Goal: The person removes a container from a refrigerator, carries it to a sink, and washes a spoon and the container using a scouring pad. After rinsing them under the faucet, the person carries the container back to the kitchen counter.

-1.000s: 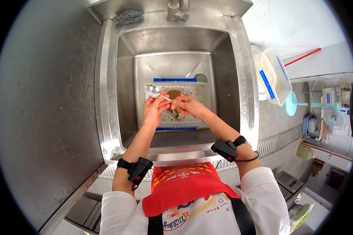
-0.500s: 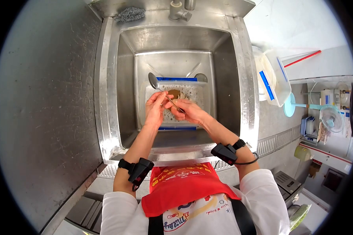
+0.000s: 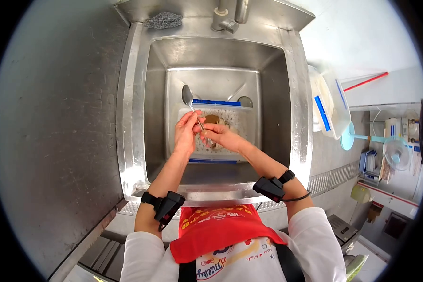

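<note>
Both hands meet over a steel sink. My left hand pinches the handle of a metal spoon whose bowl points up and away. My right hand closes on the lower end of the same handle, fingers rubbing it. Beneath the hands a clear plastic container with blue edges lies in the basin, holding soapy water and a brown sponge-like piece.
A tap stands at the back of the sink with a steel scourer left of it. A clear lidded box sits on the right counter. A steel worktop runs along the left.
The spoon has swung from lying sideways to standing nearly upright, bowl away from me. Both hands stayed together on its handle, and my view shifted slightly.
</note>
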`<action>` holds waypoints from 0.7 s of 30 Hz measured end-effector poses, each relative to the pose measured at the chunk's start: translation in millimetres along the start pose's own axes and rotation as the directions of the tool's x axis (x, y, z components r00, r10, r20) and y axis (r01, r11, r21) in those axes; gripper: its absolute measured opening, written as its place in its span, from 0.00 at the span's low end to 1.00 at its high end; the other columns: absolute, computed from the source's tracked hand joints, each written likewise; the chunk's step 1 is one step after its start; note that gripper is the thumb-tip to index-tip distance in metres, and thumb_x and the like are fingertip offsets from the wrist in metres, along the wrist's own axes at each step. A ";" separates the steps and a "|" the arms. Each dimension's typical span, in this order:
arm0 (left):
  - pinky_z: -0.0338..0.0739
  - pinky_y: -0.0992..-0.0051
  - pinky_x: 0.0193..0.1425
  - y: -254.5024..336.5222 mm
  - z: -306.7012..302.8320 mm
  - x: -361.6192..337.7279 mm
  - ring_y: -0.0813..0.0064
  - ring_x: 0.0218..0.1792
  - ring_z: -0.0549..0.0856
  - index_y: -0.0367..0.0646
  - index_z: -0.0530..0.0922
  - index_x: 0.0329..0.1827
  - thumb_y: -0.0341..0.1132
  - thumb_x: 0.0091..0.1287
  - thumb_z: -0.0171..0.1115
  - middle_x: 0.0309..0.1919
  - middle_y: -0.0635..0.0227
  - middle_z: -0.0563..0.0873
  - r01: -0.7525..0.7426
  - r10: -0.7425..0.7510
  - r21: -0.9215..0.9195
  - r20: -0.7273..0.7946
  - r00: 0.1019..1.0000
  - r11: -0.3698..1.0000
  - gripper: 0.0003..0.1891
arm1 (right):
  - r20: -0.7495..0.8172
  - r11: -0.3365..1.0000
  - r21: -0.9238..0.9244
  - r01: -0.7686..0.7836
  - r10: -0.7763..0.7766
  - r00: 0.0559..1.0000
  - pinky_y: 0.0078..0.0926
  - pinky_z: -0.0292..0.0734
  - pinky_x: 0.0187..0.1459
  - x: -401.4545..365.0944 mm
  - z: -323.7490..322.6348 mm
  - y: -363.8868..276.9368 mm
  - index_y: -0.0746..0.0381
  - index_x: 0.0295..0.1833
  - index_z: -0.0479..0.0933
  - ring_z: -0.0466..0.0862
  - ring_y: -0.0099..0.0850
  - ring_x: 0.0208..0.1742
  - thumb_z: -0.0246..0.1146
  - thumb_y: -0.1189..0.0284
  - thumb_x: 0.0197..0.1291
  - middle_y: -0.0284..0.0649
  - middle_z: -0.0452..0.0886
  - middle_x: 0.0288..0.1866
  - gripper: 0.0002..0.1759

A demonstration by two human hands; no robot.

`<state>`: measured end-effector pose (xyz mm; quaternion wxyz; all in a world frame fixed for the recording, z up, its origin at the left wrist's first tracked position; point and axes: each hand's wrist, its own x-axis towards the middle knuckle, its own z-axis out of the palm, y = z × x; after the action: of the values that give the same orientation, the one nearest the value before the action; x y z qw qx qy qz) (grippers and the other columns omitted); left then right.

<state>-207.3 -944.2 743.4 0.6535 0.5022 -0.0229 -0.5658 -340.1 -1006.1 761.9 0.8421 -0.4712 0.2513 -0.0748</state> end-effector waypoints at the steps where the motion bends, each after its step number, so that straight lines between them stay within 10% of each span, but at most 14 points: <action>1: 0.70 0.81 0.26 0.7 -0.1 3.5 0.81 0.28 0.78 0.38 0.77 0.46 0.36 0.66 0.58 0.32 0.66 0.82 -0.017 0.016 -0.049 -0.029 0.999 0.999 0.12 | 0.038 0.998 0.056 -0.041 0.039 0.999 0.14 0.63 0.27 2.5 -1.4 -0.3 0.60 0.42 0.74 0.68 0.16 0.26 0.53 0.67 0.66 0.28 0.72 0.29 0.09; 4: 0.69 0.83 0.26 6.6 -1.2 6.7 0.82 0.31 0.78 0.38 0.76 0.49 0.36 0.67 0.57 0.30 0.68 0.81 0.048 -0.047 -0.190 0.013 0.999 0.981 0.13 | 0.070 0.976 0.153 -0.153 0.144 0.987 0.15 0.63 0.25 13.4 -7.2 4.9 0.60 0.39 0.76 0.68 0.16 0.24 0.56 0.65 0.65 0.27 0.71 0.26 0.09; 15: 0.70 0.84 0.33 9.2 -13.1 6.4 0.84 0.29 0.75 0.42 0.77 0.54 0.31 0.68 0.52 0.28 0.73 0.79 -0.139 0.166 0.193 -0.130 0.977 0.971 0.14 | 0.015 0.989 -0.060 -0.138 0.139 0.990 0.16 0.73 0.28 45.4 -10.4 3.9 0.61 0.39 0.79 0.76 0.18 0.27 0.58 0.64 0.63 0.29 0.76 0.26 0.12; 21: 0.61 0.86 0.24 29.7 -21.8 -2.0 0.90 0.22 0.68 0.45 0.76 0.56 0.33 0.68 0.51 0.22 0.81 0.70 -0.146 0.256 0.414 -0.225 0.940 0.898 0.15 | -0.255 0.970 -0.237 -0.049 -0.013 0.967 0.16 0.73 0.35 94.6 -69.4 -18.2 0.61 0.41 0.79 0.77 0.18 0.33 0.60 0.68 0.60 0.30 0.79 0.31 0.09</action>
<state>-173.7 -933.2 754.0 0.5921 0.6907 -0.0972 -0.4037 -290.7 -1102.8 713.9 0.7399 -0.5543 0.3690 -0.0959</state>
